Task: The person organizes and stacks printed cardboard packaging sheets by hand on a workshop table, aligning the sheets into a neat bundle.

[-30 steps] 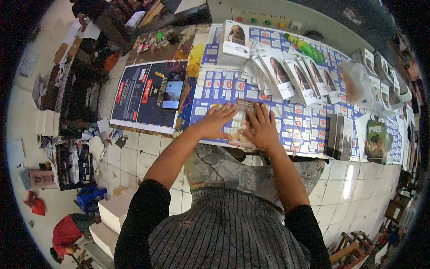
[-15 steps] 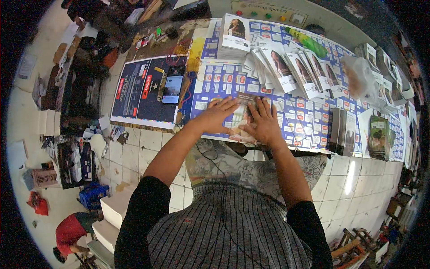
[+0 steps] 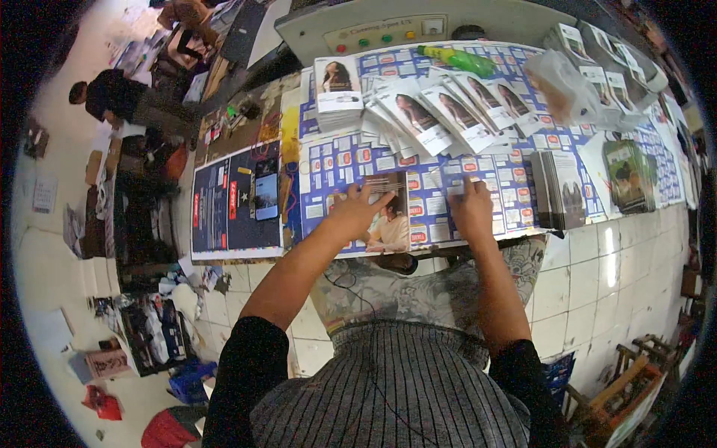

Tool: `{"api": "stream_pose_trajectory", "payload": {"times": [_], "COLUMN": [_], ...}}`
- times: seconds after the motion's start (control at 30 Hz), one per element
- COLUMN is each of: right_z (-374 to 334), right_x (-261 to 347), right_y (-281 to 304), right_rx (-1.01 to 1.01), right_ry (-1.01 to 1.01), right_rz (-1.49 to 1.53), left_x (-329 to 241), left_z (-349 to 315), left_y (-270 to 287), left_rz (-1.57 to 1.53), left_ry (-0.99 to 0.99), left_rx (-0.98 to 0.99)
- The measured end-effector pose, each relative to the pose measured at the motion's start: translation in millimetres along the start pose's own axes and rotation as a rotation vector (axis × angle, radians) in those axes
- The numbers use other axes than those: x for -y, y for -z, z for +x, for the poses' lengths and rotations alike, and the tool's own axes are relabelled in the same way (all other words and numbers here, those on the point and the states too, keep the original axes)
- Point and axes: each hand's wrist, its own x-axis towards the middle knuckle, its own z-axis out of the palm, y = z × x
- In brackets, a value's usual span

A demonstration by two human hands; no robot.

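A printed leaflet (image 3: 396, 224) with a photo of a person in pale clothing lies on the blue patterned table sheet (image 3: 429, 183), close to the table's front edge. My left hand (image 3: 352, 216) rests on its left part with the fingers spread, hiding some of the print. To the right of the leaflet, apart from it, my right hand (image 3: 473, 211) touches the table sheet. Its fingers are bent but parted, and nothing shows in them. Beyond both hands lies a fanned pile of white leaflets (image 3: 411, 116) with a portrait on each.
A neat white leaflet stack (image 3: 337, 97) stands at the back. On the right are another stack (image 3: 559, 190), green printed booklets (image 3: 629, 178) and a clear plastic bag (image 3: 560, 84). A green bottle (image 3: 464, 62) lies behind the pile. A phone (image 3: 267, 193) lies left.
My right hand has come off the leaflet and moved right onto the table sheet. My left hand stays on the leaflet. The whole view has shifted.
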Motion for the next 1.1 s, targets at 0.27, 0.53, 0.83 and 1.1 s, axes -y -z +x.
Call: {"api": "stream_pose_trajectory", "payload": {"times": [0.27,0.53,0.83,1.1], "right_z": [-22,19,23,-16], "right_x": [45,50,40,23], "right_y": [3,-12,1,25], "right_rx": [0.184,-0.048,0.069,0.530], "right_ry": [0.155,0.313,0.390,0.700], "right_rz": [-0.020,-0.255,-0.213,-0.204], "left_x": [0,-2,-3,2], "left_z": [8,12,9,12], "left_y": [-3,-2,-3,-5], "left_rz": [0.038,0.071,0.015,0.012], "left_ry": [0.014,0.004,0.003,0.008], "left_rx": [0.097,0.057,0.086,0.096]}}
